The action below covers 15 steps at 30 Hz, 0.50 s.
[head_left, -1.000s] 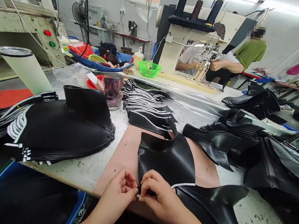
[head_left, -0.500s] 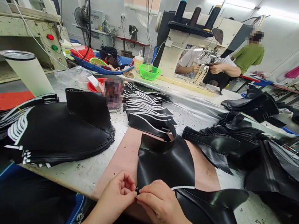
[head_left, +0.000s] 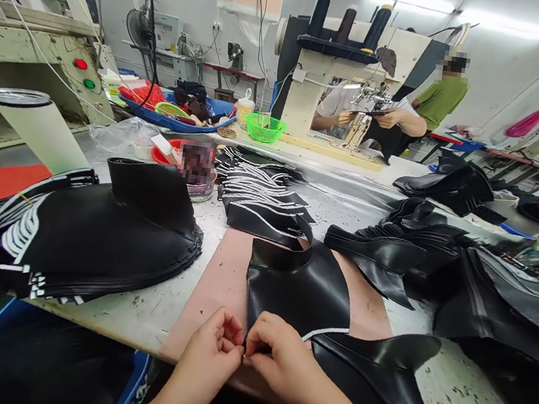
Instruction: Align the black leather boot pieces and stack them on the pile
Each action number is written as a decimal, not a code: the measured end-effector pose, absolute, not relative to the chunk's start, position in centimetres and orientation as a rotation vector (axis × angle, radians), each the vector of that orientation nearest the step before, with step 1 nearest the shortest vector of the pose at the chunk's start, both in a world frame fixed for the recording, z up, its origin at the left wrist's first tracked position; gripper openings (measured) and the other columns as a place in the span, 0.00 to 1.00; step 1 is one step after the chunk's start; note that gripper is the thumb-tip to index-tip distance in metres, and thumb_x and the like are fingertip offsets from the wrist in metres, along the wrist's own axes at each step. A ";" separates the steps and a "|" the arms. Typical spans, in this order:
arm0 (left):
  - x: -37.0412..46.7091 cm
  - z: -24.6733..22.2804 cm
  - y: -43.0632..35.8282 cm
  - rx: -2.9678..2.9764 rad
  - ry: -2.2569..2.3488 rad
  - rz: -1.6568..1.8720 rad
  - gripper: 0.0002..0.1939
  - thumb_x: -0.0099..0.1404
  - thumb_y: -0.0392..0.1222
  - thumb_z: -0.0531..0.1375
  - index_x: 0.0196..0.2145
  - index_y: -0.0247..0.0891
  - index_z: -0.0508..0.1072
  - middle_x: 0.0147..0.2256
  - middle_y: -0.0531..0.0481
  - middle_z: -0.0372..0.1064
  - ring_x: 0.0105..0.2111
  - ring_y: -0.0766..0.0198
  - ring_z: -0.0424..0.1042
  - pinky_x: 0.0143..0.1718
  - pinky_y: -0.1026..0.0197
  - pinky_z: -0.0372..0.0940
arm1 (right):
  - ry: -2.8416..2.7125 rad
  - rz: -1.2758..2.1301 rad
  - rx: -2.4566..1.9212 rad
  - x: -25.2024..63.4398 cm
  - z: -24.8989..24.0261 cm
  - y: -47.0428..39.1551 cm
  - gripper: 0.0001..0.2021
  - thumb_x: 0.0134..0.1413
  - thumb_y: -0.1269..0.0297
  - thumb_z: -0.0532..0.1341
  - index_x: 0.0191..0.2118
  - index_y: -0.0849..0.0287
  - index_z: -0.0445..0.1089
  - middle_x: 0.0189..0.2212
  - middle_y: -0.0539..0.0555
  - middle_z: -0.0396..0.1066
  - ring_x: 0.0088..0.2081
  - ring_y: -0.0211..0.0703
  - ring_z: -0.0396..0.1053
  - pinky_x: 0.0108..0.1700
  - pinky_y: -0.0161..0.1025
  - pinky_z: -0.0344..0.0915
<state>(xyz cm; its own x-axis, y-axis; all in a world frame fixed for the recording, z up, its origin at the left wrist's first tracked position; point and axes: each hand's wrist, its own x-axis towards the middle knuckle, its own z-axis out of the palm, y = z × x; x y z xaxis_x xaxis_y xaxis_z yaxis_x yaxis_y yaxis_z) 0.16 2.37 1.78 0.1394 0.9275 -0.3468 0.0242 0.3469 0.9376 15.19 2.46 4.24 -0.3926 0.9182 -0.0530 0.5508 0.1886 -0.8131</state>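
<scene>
A glossy black leather boot upper (head_left: 300,292) with a curled strap-like top lies on a pinkish board (head_left: 197,298). White edging shows along its near right edge. At its near left corner, my left hand (head_left: 215,347) is closed, thumb and forefinger pinching the edge. Right beside it, my right hand (head_left: 280,366) is also closed, fingers curled and tips pressed together at the same corner. The exact bit between the fingertips is mostly hidden. Another black leather piece (head_left: 376,375) lies just right of my right wrist.
A thick stack of black uppers (head_left: 111,234) stands on the left. White-edged pieces (head_left: 265,195) lie behind the board, with more leather (head_left: 382,250) on the right. A blue bin (head_left: 141,364) sits below the table edge. Across the table, a person works at a sewing machine (head_left: 309,88).
My right hand's fingers have curled in more and its knuckles have risen slightly. My left hand keeps its pinch at the corner. The whole view has shifted a little.
</scene>
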 end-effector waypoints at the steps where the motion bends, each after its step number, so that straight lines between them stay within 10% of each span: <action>1: 0.2 1.7 2.4 1.011 1.255 0.849 0.09 0.41 0.34 0.57 0.25 0.39 0.63 0.22 0.59 0.63 0.19 0.73 0.59 0.21 0.69 0.55 | -2.000 1.104 -1.350 15.3 4.1 2.5 0.12 0.41 0.84 0.57 0.24 0.57 0.64 0.28 0.47 0.62 0.33 0.38 0.63 0.35 0.33 0.58; 9: 0.0 2.2 2.7 1.070 1.296 0.867 0.07 0.43 0.36 0.58 0.24 0.39 0.64 0.22 0.58 0.62 0.20 0.70 0.61 0.23 0.67 0.57 | -1.615 1.227 -1.126 18.1 2.6 1.5 0.06 0.61 0.61 0.51 0.32 0.54 0.56 0.30 0.51 0.70 0.36 0.43 0.69 0.43 0.43 0.60; 15: 0.2 2.4 2.5 1.205 1.330 0.862 0.03 0.46 0.37 0.58 0.22 0.41 0.66 0.22 0.56 0.64 0.25 0.64 0.65 0.28 0.64 0.61 | -2.308 -0.027 -1.580 24.2 4.4 2.9 0.14 0.56 0.51 0.59 0.35 0.58 0.68 0.28 0.55 0.67 0.31 0.46 0.62 0.40 0.45 0.53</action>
<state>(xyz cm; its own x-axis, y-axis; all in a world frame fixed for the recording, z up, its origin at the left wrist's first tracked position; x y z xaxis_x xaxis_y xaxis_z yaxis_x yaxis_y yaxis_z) 0.21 2.49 2.42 0.1078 0.9645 -0.2411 0.1741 0.2205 0.9597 24.18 2.92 4.40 -0.3219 0.9015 0.2894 0.9080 0.3805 -0.1753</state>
